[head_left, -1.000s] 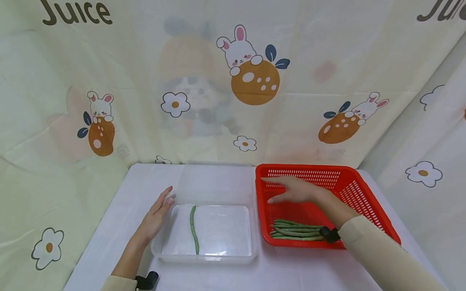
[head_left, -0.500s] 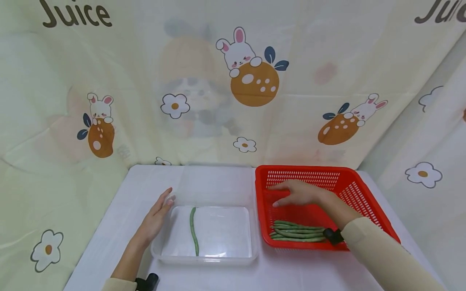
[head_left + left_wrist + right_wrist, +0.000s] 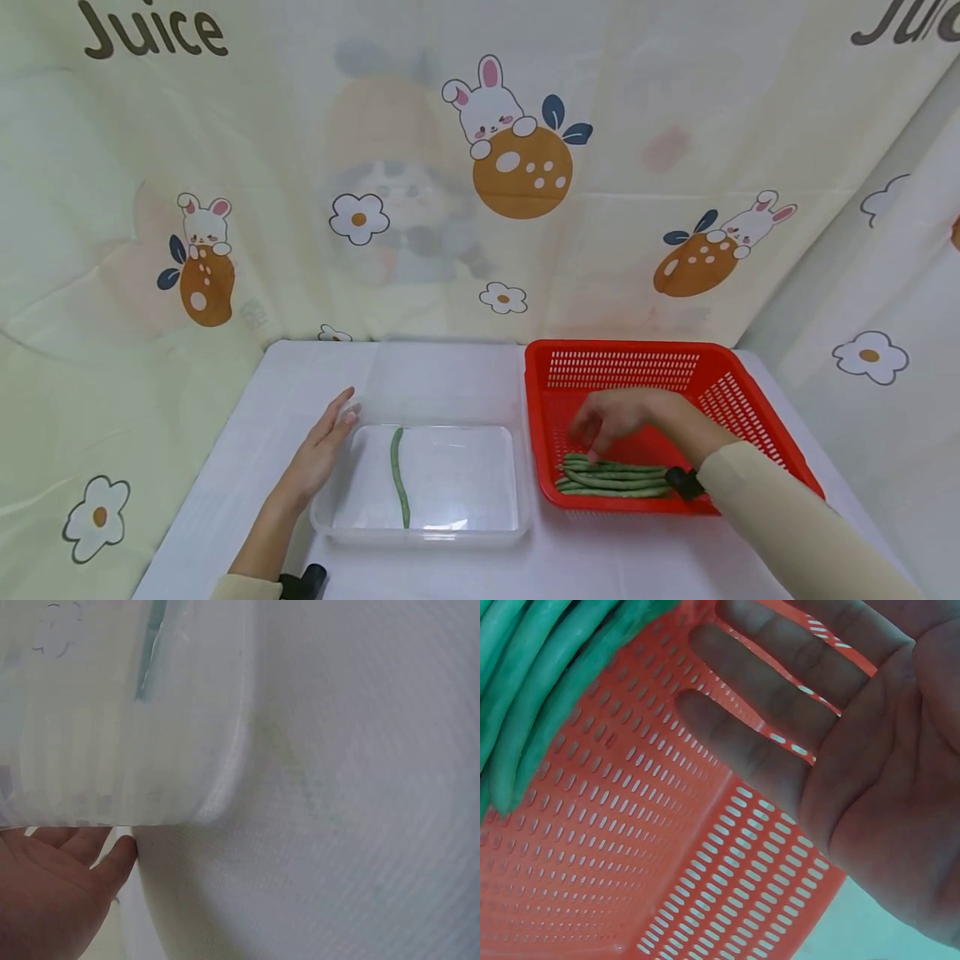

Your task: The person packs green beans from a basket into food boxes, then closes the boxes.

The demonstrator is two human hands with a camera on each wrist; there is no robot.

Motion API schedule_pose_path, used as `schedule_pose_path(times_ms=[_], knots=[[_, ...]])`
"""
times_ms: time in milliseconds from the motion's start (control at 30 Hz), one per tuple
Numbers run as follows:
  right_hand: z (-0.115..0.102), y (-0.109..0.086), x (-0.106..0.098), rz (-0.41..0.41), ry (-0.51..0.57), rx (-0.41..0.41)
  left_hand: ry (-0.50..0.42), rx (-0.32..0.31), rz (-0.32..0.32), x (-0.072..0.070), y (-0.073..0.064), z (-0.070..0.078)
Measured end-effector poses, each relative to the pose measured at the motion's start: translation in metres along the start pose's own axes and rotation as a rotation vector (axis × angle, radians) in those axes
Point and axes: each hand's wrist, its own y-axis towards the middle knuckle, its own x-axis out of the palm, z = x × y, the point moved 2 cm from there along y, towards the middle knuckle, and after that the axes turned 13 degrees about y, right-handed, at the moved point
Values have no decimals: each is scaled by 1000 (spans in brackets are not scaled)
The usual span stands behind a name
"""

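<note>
My left hand (image 3: 321,454) rests with straight fingers at the left side of a clear plastic container (image 3: 483,529). In the left wrist view the fingers (image 3: 116,862) lie by the container's wall (image 3: 195,750). One green bean (image 3: 400,479) lies lengthwise inside. On the right, my right hand (image 3: 618,415) is down inside a red perforated basket (image 3: 551,417), fingers pointing down at the far edge of a bunch of green beans (image 3: 618,479). The right wrist view shows its fingers (image 3: 765,682) spread and fairly straight beside the beans (image 3: 547,667), with nothing held; the thumb tip is out of sight there.
Both containers stand side by side on a white-covered table (image 3: 585,554). A printed curtain (image 3: 420,250) hangs directly behind, and another pale cloth (image 3: 870,433) hangs at the right.
My right hand has come down and nearer inside the basket, its fingers bending toward the beans. The left hand, the container and its single bean have stayed put.
</note>
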Motion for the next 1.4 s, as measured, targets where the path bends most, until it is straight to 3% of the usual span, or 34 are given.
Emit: schedule_pose_path(times_ms=[300,467,767,967,1400], knots=[[-3,7,6,-48,33,69,-17,15,-2,1,-2,2],[-3,9,8,-50,60,67,-14,6,-6,2,0,2],[-3,9,7,-14,12,44,-20,8,-7,1,0,4],[-1,7,1,-1,79,-26,-19,-2,-10,-2,-1,7],[-15,1,-15,234,13,-287,-4,-9,3,-1,-2,3]])
